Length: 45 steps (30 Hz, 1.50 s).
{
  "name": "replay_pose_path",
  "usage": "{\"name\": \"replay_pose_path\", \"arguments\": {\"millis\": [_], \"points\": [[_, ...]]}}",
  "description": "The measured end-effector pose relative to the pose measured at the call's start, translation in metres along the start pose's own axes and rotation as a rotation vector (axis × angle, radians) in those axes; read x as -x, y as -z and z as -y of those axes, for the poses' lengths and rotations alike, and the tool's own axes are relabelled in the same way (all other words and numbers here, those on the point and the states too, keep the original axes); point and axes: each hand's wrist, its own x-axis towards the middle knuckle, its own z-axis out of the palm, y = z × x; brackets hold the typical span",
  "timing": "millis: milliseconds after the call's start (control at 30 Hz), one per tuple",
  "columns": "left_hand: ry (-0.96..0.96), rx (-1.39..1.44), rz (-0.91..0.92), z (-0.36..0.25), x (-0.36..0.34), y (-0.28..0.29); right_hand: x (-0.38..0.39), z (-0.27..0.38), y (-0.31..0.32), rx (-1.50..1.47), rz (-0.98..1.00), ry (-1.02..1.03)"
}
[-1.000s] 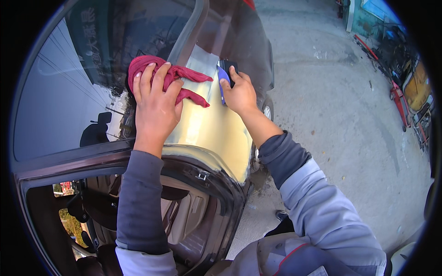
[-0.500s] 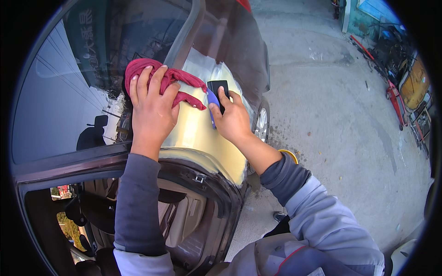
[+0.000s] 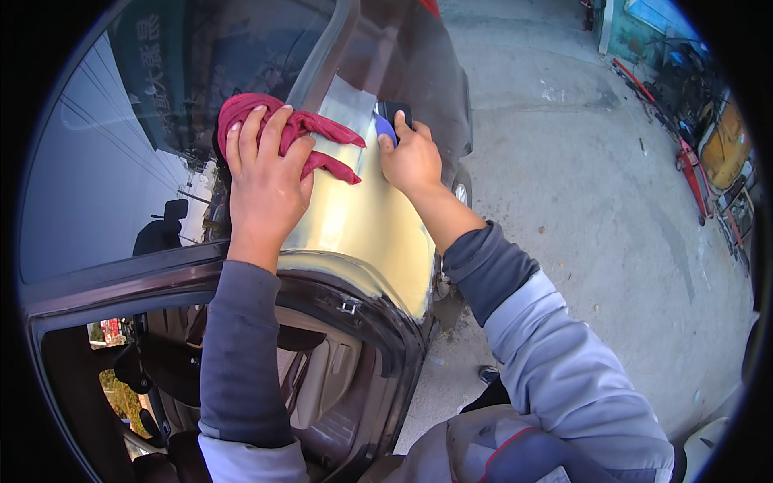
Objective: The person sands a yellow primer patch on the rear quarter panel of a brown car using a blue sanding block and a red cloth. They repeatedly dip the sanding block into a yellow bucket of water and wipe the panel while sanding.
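Observation:
My left hand (image 3: pixel 270 173) is closed over a crumpled dark red cloth (image 3: pixel 332 129), pressing it on the car's dark side window (image 3: pixel 121 185) and pillar edge. Two loose folds of the cloth hang to the right over the pale panel. My right hand (image 3: pixel 412 161) grips a black sanding block (image 3: pixel 394 109), with a blue-violet abrasive sheet (image 3: pixel 386 129) showing along its left side. The block lies against the far part of the rear body panel (image 3: pixel 362 225), which is coated in pale yellow filler with grey edges. Its working face is hidden.
Below my arms, an open door frame (image 3: pixel 386 322) shows the car's interior. To the right, concrete ground (image 3: pixel 580 185) runs beside the car. A red floor jack (image 3: pixel 691 173) and assorted parts stand along the far right edge. A wheel (image 3: pixel 461 193) shows under the panel.
My right hand has slid the sanding block away from me, toward the far edge of the filler. The left hand and cloth have barely shifted.

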Motion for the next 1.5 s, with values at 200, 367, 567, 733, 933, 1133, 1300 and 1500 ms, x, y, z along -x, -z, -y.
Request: {"name": "replay_pose_path", "arguments": {"millis": [200, 367, 567, 733, 933, 1133, 1300, 1500], "points": [[-0.007, 0.005, -0.017, 0.0, 0.0, 0.0, 0.002, -0.009, -0.006, 0.024, -0.005, 0.186], [-0.011, -0.028, 0.001, -0.001, 0.0, 0.0, -0.012, 0.002, 0.002, -0.061, -0.044, 0.056], [0.006, -0.041, 0.021, -0.002, 0.0, 0.0, 0.109, 0.001, 0.023, -0.077, 0.121, 0.404], [0.056, -0.106, 0.039, -0.004, 0.0, 0.0, 0.036, -0.023, 0.0, -0.138, 0.045, 0.325], [0.059, -0.123, 0.025, -0.004, -0.001, 0.0, 0.046, -0.002, 0.005, -0.155, 0.043, 0.209], [0.064, -0.112, 0.039, -0.004, -0.001, 0.0, 0.125, -0.03, 0.0, -0.196, 0.053, 0.42], [0.063, -0.102, 0.051, -0.005, 0.0, 0.001, -0.026, -0.03, -0.011, -0.242, -0.002, 0.065], [0.062, -0.084, 0.051, -0.004, 0.0, 0.0, 0.142, -0.013, 0.012, -0.108, 0.163, 0.29]]}}
